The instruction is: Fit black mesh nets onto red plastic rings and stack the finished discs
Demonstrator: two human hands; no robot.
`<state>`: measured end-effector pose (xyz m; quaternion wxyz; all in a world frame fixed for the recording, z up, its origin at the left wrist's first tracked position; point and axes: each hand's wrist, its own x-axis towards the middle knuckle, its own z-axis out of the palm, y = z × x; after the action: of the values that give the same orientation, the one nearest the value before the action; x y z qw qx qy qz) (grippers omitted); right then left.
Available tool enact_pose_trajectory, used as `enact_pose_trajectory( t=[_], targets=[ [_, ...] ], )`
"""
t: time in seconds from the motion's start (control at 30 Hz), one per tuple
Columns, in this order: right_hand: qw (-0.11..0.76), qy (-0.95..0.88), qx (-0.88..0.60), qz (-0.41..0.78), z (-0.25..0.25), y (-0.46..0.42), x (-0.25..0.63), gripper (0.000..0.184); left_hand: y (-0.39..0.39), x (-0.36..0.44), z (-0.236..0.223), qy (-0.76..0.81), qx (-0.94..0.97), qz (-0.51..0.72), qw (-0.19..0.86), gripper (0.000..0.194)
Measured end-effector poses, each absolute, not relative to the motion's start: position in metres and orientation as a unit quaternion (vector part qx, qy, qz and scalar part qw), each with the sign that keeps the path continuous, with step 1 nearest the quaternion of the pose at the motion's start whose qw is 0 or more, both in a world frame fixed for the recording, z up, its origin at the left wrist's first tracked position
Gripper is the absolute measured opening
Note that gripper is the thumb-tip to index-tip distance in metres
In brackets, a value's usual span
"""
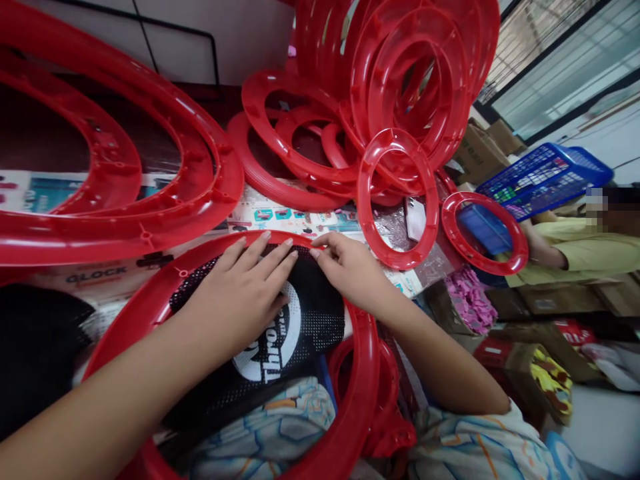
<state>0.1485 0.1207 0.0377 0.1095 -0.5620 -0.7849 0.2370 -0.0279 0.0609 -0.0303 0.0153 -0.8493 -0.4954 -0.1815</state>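
Observation:
A large red plastic ring (361, 393) rests over my lap, its far edge on the table. Across its opening lies a black mesh cloth (320, 303) with a white round print and lettering. My left hand (253, 283) lies flat on the cloth, fingers stretched to the ring's far rim. At that rim, just to the right, my right hand (353, 270) has thumb and forefinger pinched together at the cloth's edge. What sits between those fingertips is too small to make out. More black cloth (40, 333) lies at the left.
Large red rings (150, 237) are stacked at left; a heap of red rings (425, 40) rises at the back. A small ring (367, 200) leans in front. A phone (415, 219) lies behind it. At right are a person in a yellow shirt (600, 247), a blue basket (545, 173) and boxes.

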Motion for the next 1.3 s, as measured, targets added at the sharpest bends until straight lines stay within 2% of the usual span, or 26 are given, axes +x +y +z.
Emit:
enact_pose_trajectory(
  t=[0.23, 0.53, 0.8, 1.07, 1.3],
  targets=[
    [0.067, -0.795, -0.560, 0.225, 0.041, 0.124, 0.148, 0.019, 0.061, -0.027, -0.028, -0.502, -0.843, -0.194, -0.009, 0.051],
    [0.054, -0.795, -0.582, 0.163, 0.036, 0.131, 0.142, 0.018, 0.061, -0.026, -0.029, -0.495, -0.848, -0.186, 0.030, 0.051],
    [0.033, -0.794, -0.592, 0.132, 0.033, 0.133, 0.142, 0.019, 0.062, -0.027, -0.029, -0.494, -0.848, -0.191, 0.005, 0.051],
    [0.002, -0.803, -0.591, 0.080, 0.037, 0.130, 0.141, 0.020, 0.065, -0.026, -0.029, -0.502, -0.842, -0.197, 0.024, 0.050],
    [0.005, -0.792, -0.591, 0.155, 0.043, 0.134, 0.149, 0.022, 0.065, -0.024, -0.026, -0.510, -0.841, -0.180, 0.007, 0.049]
  ],
)
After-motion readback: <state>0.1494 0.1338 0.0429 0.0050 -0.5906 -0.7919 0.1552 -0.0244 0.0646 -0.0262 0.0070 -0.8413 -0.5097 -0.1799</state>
